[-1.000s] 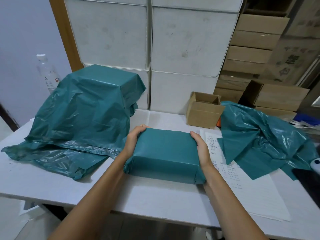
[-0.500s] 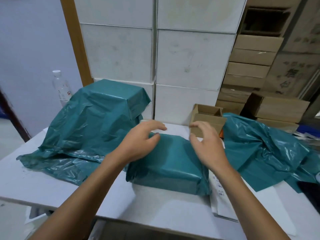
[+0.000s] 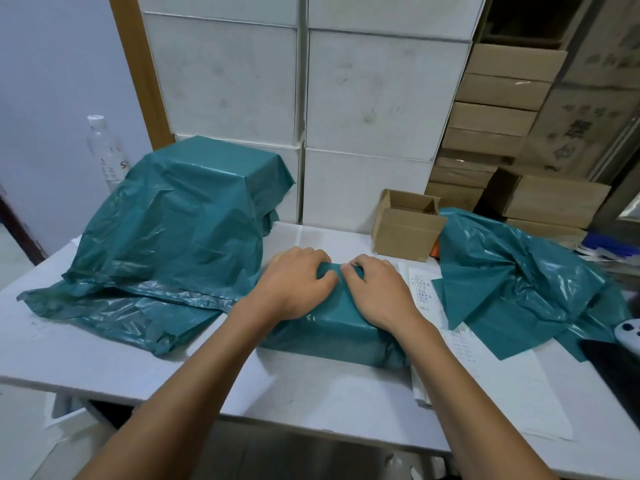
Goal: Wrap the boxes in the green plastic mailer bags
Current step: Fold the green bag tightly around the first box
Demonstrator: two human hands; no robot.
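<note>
A flat box wrapped in a green mailer bag (image 3: 334, 336) lies on the white table (image 3: 104, 355) in front of me. My left hand (image 3: 294, 282) and my right hand (image 3: 377, 289) both rest on top of it near its far edge, fingertips almost meeting, pinching the green plastic there. A taller stack draped in green mailer bags (image 3: 180, 220) stands at the left. Loose green mailer bags (image 3: 512, 271) lie crumpled at the right.
A small open cardboard box (image 3: 405, 226) stands behind the parcel. Paper sheets (image 3: 485, 372) lie under the parcel's right side. White cartons and brown boxes (image 3: 498, 119) are stacked behind the table. A plastic bottle (image 3: 105, 150) stands at far left, a white device (image 3: 628, 332) at right edge.
My hands left the parcel's two sides, lifted over it, and came together on its top far edge, where they now pinch the plastic. The view has shifted closer.
</note>
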